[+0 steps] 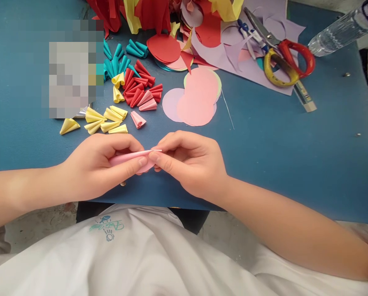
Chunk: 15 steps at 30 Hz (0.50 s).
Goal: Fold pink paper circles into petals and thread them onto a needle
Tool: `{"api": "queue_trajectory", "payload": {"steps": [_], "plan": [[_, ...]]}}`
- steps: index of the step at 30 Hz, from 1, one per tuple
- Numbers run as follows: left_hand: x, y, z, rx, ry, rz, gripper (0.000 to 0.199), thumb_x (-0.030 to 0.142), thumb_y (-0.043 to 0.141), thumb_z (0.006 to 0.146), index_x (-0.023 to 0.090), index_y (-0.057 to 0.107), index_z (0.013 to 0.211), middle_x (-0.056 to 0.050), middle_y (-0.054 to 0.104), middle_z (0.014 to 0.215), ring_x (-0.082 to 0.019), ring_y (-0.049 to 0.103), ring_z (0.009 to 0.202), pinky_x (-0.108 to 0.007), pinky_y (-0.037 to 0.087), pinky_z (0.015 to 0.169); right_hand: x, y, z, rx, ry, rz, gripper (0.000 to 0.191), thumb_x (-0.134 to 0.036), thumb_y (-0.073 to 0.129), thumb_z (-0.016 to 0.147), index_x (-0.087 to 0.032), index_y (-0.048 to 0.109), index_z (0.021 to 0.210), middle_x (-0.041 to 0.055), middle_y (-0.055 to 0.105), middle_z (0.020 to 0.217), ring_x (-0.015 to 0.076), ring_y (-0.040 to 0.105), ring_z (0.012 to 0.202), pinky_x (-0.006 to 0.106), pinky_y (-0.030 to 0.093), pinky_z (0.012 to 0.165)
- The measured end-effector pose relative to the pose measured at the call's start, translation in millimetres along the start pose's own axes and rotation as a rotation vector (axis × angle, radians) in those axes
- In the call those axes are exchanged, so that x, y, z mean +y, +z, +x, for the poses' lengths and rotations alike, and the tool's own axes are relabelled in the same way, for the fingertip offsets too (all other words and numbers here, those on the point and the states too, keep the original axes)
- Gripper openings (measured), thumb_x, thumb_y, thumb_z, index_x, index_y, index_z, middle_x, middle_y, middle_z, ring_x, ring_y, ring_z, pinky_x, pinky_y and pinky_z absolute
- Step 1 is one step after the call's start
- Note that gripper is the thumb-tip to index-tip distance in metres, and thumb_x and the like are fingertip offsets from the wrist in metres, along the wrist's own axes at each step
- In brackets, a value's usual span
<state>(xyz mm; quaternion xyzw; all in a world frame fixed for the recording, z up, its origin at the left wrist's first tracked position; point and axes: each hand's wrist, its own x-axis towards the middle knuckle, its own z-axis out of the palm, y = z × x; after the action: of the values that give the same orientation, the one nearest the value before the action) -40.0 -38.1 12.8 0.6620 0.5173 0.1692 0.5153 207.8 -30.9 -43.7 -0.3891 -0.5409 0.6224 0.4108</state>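
My left hand (pixel 100 162) and my right hand (pixel 187 164) meet over the front of the blue table, both pinching one pink paper circle (pixel 126 157) that is partly rolled. Its upper edge is curled into a narrow tube, and a round flap hangs below between the thumbs. A thin white tip shows at the right fingertips; I cannot tell if it is a stick or the paper's edge. Just beyond my hands lie a rolled pink paper cone (pixel 138 119), several yellow cones (pixel 94 115), red cones (pixel 137 88) and teal cones (pixel 119 59). Flat pink paper circles (pixel 199 96) overlap behind my right hand.
Red-and-yellow-handled scissors (pixel 279 53) rest on cut lilac paper (pixel 276 84) at the back right. A plastic bottle (pixel 338 33) lies beyond them. Red paper circles (pixel 164 49) and coloured scraps fill the back. A thin stick (pixel 227 109) lies beside the pink circles. A blurred patch hides the left.
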Motion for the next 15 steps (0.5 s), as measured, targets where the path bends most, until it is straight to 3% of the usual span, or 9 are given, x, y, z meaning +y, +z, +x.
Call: {"api": "queue_trajectory", "payload": {"steps": [5, 9, 11, 15], "plan": [[1.9, -0.3, -1.1, -0.002, -0.031, -0.018, 0.038, 0.055, 0.082, 0.115, 0.023, 0.087, 0.095, 0.001, 0.086, 0.086, -0.019, 0.077, 0.075, -0.029, 0.059, 0.07, -4.6, -2.2, 1.6, -0.048, -0.056, -0.01, 0.029, -0.046, 0.117, 0.093, -0.034, 0.092, 0.084, 0.0, 0.09, 0.083, 0.0234, 0.083, 0.069, 0.04, 0.078, 0.067], [2.1, -0.8, -1.7, -0.001, -0.069, -0.059, 0.041, 0.058, 0.081, 0.116, 0.023, 0.087, 0.095, -0.001, 0.087, 0.088, -0.023, 0.081, 0.078, -0.031, 0.064, 0.072, -8.9, -4.9, 1.3, -0.064, -0.008, 0.005, 0.026, -0.046, 0.099, 0.108, -0.033, 0.089, 0.088, 0.0008, 0.087, 0.082, 0.0224, 0.083, 0.073, 0.04, 0.078, 0.071], [0.8, -0.8, -1.0, -0.012, -0.081, -0.075, 0.04, 0.056, 0.08, 0.116, 0.023, 0.086, 0.093, -0.001, 0.087, 0.087, -0.024, 0.082, 0.077, -0.032, 0.066, 0.072, -9.2, -4.3, 1.4, -0.045, 0.046, 0.035, 0.022, -0.042, 0.106, 0.099, -0.031, 0.087, 0.096, -0.0002, 0.086, 0.086, 0.0212, 0.083, 0.075, 0.038, 0.078, 0.073], [-1.3, 0.4, 0.8, -0.031, -0.069, -0.089, 0.04, 0.055, 0.08, 0.115, 0.024, 0.084, 0.089, -0.001, 0.087, 0.086, -0.022, 0.081, 0.076, -0.03, 0.066, 0.071, -4.0, -1.3, 3.3, -0.024, 0.03, 0.077, 0.048, -0.031, 0.116, 0.08, -0.031, 0.08, 0.11, -0.0033, 0.084, 0.095, 0.0204, 0.086, 0.087, 0.035, 0.08, 0.083]]}}
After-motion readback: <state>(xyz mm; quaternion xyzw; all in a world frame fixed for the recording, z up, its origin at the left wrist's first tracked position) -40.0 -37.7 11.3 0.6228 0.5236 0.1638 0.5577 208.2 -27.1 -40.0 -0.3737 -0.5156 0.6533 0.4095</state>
